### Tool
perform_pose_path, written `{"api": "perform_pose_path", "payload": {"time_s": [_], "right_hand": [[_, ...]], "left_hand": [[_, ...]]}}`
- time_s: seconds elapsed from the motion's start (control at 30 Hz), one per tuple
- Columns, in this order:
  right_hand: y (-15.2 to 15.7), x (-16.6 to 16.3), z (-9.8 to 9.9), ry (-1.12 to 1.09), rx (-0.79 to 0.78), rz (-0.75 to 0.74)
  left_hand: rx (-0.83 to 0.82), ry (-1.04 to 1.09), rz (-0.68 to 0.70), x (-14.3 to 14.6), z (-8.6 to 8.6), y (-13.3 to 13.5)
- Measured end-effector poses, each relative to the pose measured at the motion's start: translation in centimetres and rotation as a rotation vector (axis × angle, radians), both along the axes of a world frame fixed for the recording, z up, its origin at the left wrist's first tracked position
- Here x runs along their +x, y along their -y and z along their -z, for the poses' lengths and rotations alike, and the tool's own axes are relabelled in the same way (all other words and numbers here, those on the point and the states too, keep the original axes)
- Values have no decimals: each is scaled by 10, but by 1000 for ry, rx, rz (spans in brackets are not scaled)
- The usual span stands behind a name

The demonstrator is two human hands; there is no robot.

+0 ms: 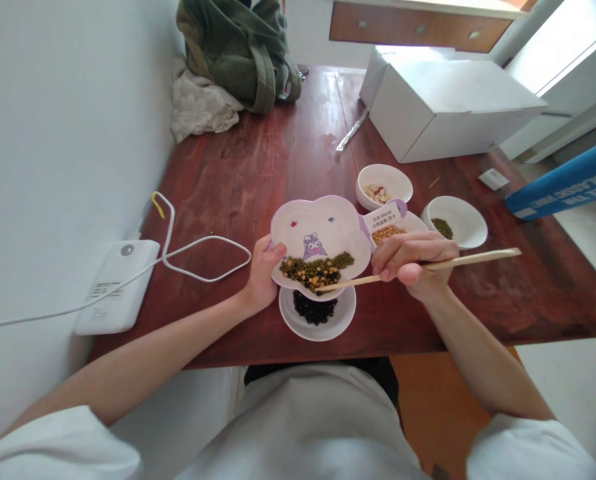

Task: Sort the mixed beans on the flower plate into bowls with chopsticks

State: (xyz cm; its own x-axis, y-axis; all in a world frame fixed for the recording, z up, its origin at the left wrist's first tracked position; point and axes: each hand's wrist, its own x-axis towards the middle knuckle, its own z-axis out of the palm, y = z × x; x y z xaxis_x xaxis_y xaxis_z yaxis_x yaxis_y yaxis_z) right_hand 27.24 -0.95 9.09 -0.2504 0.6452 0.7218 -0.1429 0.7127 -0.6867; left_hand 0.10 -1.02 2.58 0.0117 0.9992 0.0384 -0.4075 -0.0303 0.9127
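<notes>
My left hand point(264, 277) grips the left rim of a flower-shaped, purple-edged plate point(298, 217) and holds it tilted toward me. Mixed green, yellow and dark beans point(315, 272) are gathered along its lower edge. In my right hand point(413, 260) is a pair of chopsticks point(471, 259), their tips among the beans. Beneath the plate's near edge stands a white bowl point(315, 333) of black beans point(315, 309). Behind my right hand, partly covered, another white bowl point(418, 223) has yellow soybeans point(388, 233). The plate's handle point(384, 217) bears a printed label.
Farther back are a bowl of pale pieces point(385, 177) and a bowl of green beans point(461, 213). A white box point(453, 107), green bag point(238, 53), blue package point(565, 180) and power bank point(121, 287) with a looped cable point(208, 238) lie around the table.
</notes>
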Motion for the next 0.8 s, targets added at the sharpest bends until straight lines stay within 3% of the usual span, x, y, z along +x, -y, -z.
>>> {"api": "perform_pose_path", "payload": {"time_s": [0.33,0.8], "right_hand": [[-1,-6,3,-59,-38,23],[-6,-2,20,-158,-104,198]], "left_hand": [[8,25,-72,0,-4,-5],[22,18,29,2,-8,-5]]}}
